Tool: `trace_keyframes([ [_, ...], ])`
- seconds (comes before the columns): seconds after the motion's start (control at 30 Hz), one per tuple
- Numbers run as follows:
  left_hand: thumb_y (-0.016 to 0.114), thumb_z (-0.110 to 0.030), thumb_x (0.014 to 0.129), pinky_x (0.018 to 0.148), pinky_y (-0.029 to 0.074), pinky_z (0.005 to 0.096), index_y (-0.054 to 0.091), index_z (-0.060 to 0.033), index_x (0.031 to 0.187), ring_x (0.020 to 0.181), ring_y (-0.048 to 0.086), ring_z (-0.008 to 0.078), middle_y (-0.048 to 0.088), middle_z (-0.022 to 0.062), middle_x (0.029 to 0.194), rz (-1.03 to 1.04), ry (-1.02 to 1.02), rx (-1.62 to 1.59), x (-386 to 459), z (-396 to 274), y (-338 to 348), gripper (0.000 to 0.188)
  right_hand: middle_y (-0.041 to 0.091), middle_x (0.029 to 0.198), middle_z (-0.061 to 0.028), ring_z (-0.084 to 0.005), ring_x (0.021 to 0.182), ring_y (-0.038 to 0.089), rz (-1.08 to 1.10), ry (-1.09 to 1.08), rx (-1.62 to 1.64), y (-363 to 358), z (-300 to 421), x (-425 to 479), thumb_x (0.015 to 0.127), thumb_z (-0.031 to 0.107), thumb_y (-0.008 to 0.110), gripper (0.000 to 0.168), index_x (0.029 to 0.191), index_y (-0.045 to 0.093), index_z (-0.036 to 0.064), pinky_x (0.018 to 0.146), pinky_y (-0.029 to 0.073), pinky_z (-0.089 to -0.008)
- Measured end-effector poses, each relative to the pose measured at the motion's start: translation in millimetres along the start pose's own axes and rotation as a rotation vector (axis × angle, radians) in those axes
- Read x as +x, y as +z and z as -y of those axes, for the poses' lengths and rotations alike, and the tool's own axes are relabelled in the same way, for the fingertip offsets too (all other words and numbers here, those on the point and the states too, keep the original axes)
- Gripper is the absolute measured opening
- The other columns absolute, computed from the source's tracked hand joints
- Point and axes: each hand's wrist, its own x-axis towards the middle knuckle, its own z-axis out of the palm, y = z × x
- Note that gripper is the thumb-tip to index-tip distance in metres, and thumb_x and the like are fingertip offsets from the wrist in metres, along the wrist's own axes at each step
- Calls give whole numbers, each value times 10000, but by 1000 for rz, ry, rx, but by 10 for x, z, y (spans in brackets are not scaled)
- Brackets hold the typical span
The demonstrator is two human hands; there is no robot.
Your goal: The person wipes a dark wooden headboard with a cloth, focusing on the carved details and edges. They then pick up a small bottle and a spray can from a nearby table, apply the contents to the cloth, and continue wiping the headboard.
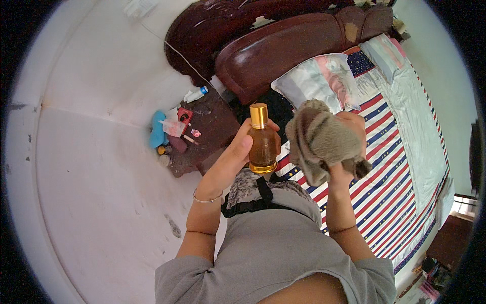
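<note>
My left hand (240,146) is wrapped around a glass bottle (262,146) of dark amber colour, held upright in front of my waist. The bottle has a shiny gold cap and a gold band around its base. In my right hand (353,125) is a bunched grey-brown cloth (326,140), which hides most of the fingers. The cloth is beside the bottle, to its right, with a gap between the two.
At left, a dark bedside table (216,121) carries a white tube with a blue cap (196,94), a blue object (157,129), a red box (185,115) and small jars (163,150). A bed with a striped sheet (383,163), pillow (315,81) and brown headboard (284,41) stands right.
</note>
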Motion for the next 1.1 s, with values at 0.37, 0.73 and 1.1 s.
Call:
trace_keyframes([
  [0.37, 430, -401, 981, 944, 373, 296, 366, -52, 1269, 1035, 479, 124, 494, 55, 1120, -50, 210, 82, 6, -193, -540, 457, 533, 923, -62, -252, 838, 559, 473, -350, -306, 384, 325, 18, 633, 290, 639, 440, 1051, 720, 178, 715, 486, -362],
  [0.73, 776, -44, 594, 794, 464, 395, 550, -86, 1046, 932, 551, 310, 594, 80, 979, -226, 620, 1015, 37, -451, -1121, 507, 522, 929, -43, -247, 848, 547, 336, -474, -585, 1002, 655, 505, 531, 205, 773, 536, 1062, 703, 226, 697, 488, -370],
  [1.1, 789, -108, 558, 809, 469, 385, 553, -71, 1027, 924, 554, 317, 609, 96, 966, -334, 611, 1197, -86, -463, -1734, 526, 562, 984, -117, -275, 921, 565, 321, -96, -319, 1524, 511, 958, 613, 121, 739, 440, 1048, 679, 106, 813, 456, -348],
])
